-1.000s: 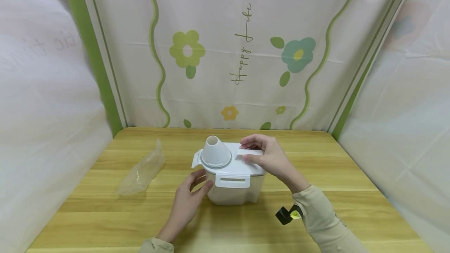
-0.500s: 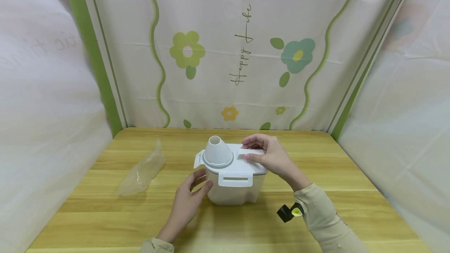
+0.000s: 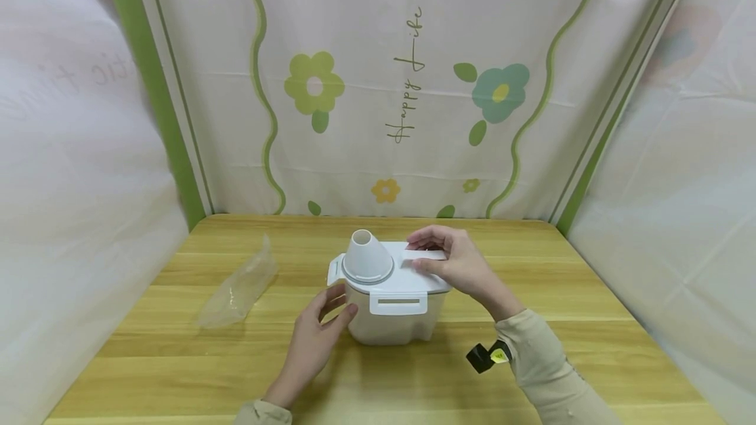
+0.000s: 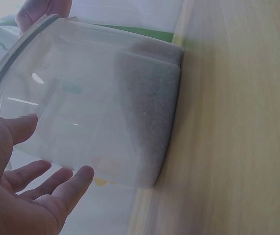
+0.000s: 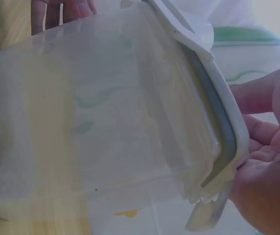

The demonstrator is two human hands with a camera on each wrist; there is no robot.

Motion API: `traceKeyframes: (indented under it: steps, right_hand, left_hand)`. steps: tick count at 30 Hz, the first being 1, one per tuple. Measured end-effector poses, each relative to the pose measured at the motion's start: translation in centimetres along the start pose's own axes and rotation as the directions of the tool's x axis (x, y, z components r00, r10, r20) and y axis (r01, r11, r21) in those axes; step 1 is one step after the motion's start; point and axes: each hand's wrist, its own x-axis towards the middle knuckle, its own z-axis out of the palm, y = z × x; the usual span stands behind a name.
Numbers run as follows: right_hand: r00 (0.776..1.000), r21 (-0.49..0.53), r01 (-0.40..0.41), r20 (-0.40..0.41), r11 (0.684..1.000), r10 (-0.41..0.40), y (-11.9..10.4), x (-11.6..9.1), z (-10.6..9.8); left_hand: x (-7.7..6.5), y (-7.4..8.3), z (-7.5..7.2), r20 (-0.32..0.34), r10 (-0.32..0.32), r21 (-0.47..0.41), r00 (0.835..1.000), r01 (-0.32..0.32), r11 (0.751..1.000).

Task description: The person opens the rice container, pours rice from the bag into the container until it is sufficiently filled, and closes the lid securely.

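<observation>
A translucent storage box (image 3: 392, 326) stands upright on the table, grainy matter visible at its bottom in the left wrist view. Its white lid (image 3: 407, 279) carries a cone-shaped spout (image 3: 367, 258) at the left and side clips (image 3: 398, 303) that hang out from the box walls. My right hand (image 3: 457, 261) pinches the raised tab (image 3: 424, 255) on top of the lid between thumb and fingers. At the box's left end, my left hand (image 3: 319, 330) lies with relaxed, spread fingers, thumb in front and the others behind; how firmly they touch is unclear.
A clear, crumpled plastic bag (image 3: 239, 290) lies on the wooden table (image 3: 177, 372) to the left. Printed fabric curtains (image 3: 366, 103) enclose the back and both sides. A small black device (image 3: 481, 358) hangs at the right cuff.
The lid, spout and right hand have shifted slightly to the right, while the bottom of the box stays in place. The left hand has hardly moved.
</observation>
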Motion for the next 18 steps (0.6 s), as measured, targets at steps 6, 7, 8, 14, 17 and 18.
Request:
traceKeyframes:
  steps: [6, 7, 8, 14, 17, 18]
  right_hand:
    - [1.000, -0.009, 0.023, 0.002, 1.000, -0.023, 0.16, 0.14, 0.06]
    - [1.000, -0.008, 0.028, 0.003, 1.000, -0.028, 0.23, 0.20, 0.05]
    - [0.999, -0.005, 0.034, 0.004, 0.999, -0.034, 0.29, 0.24, 0.03]
    - [0.998, 0.002, 0.058, 0.002, 0.998, -0.058, 0.60, 0.27, 0.05]
    - [0.999, -0.006, 0.050, -0.007, 0.999, -0.050, 0.78, 0.13, 0.16]
    - [0.999, -0.010, 0.046, -0.011, 0.999, -0.046, 0.84, 0.08, 0.20]
  left_hand:
    - [-0.06, -0.11, -0.02, 0.004, -0.003, 0.006, 1.000, 0.003, 1.000]
    - [-0.07, -0.13, -0.02, 0.004, -0.004, 0.007, 1.000, 0.004, 1.000]
    - [-0.07, -0.16, -0.02, 0.006, -0.004, 0.008, 1.000, 0.004, 1.000]
    - [-0.04, -0.30, -0.03, 0.012, 0.002, 0.012, 1.000, -0.002, 1.000]
    - [-0.04, -0.33, -0.04, 0.014, 0.003, 0.017, 1.000, -0.003, 1.000]
    - [-0.03, -0.33, -0.04, 0.014, 0.002, 0.018, 1.000, -0.003, 1.000]
